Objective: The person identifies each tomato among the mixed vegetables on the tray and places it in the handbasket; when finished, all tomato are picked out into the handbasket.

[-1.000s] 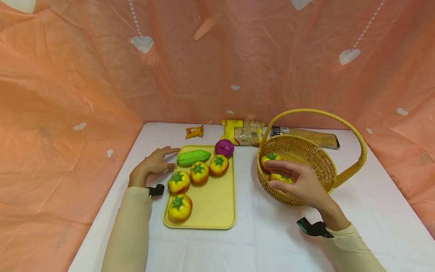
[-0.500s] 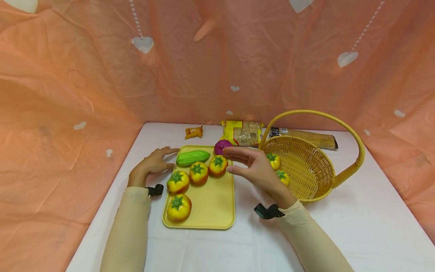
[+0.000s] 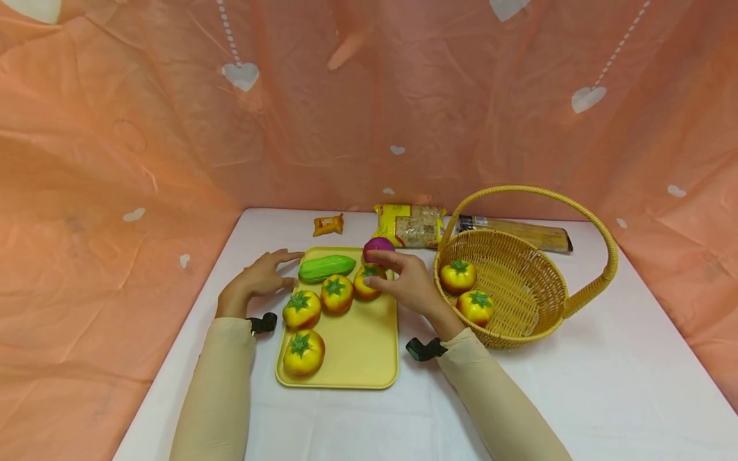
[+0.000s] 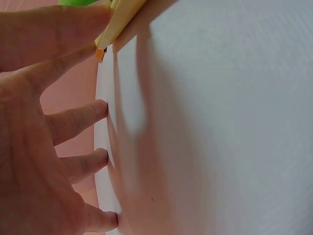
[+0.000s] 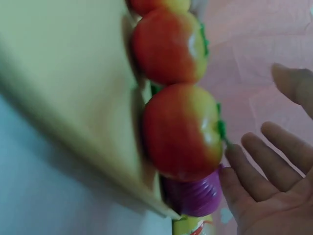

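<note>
My left hand (image 3: 256, 278) lies at the left side of the yellow tray (image 3: 363, 352). In the left wrist view its thumb and index finger meet the tray's rim (image 4: 122, 22), while the other fingertips rest on the white table. My right hand (image 3: 409, 282) hovers with spread fingers at the rightmost yellow-red tomato (image 3: 364, 289), partly covering it in the head view. The right wrist view shows that tomato (image 5: 181, 132) beside the fingertips, not gripped. Behind it sits a purple onion (image 3: 377, 245). Several tomatoes and a green ridged gourd (image 3: 327, 267) share the tray.
A wicker basket (image 3: 550, 288) with a tall arched handle stands right of the tray, two tomatoes (image 3: 458, 276) inside. Along the back lie a small orange packet (image 3: 328, 224), a yellow bag (image 3: 412, 225) and a pack of noodles or sticks (image 3: 533, 235).
My right hand has moved left from over the basket to the tray's rightmost tomato, leaving the two tomatoes in the basket uncovered. The left hand has stayed in place.
</note>
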Available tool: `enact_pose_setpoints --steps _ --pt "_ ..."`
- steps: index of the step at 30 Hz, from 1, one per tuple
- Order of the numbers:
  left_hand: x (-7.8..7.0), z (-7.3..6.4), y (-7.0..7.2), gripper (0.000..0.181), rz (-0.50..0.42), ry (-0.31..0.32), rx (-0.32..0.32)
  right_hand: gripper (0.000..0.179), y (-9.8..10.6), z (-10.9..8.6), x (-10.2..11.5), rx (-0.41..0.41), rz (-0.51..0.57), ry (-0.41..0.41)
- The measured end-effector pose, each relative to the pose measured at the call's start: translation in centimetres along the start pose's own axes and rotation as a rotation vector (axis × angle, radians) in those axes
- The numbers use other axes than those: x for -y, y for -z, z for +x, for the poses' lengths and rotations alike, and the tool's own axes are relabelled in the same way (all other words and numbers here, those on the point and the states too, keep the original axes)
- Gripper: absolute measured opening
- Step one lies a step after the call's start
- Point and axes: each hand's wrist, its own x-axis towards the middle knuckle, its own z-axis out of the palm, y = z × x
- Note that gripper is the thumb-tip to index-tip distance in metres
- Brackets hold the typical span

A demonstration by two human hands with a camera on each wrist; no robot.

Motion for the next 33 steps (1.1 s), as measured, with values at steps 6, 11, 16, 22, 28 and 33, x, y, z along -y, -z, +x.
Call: enact_pose_setpoints --steps 6,11,16,22,28,33 --pt "-0.18 -0.04 0.06 0.072 0.003 0.005 -0.001 0.052 0.12 -0.28 -0.39 -0.015 -0.159 0.031" --pt "-0.27 -0.26 0.09 0.071 -0.011 0.022 0.002 0.05 0.19 -0.4 -0.31 -0.017 -0.188 0.03" --pt "-0.43 -0.43 0.13 0.072 -0.021 0.029 0.011 0.052 -0.01 -0.44 -0.69 -0.006 -0.229 0.007" --pt "-0.42 -0.39 0.13 0.072 -0.006 0.011 0.0 0.053 -0.24 -0.59 -0.8 -0.012 -0.271 0.0" --pt "-0.32 -0.24 0.07 0.072 0.001 0.004 -0.003 0.056 -0.39 -0.52 -0.93 0.037 -0.344 0.0" --pt "-0.37 -0.2 0.04 0.072 -0.002 0.007 -0.002 0.057 -0.37 -0.59 -1.15 0.071 -0.324 0.019"
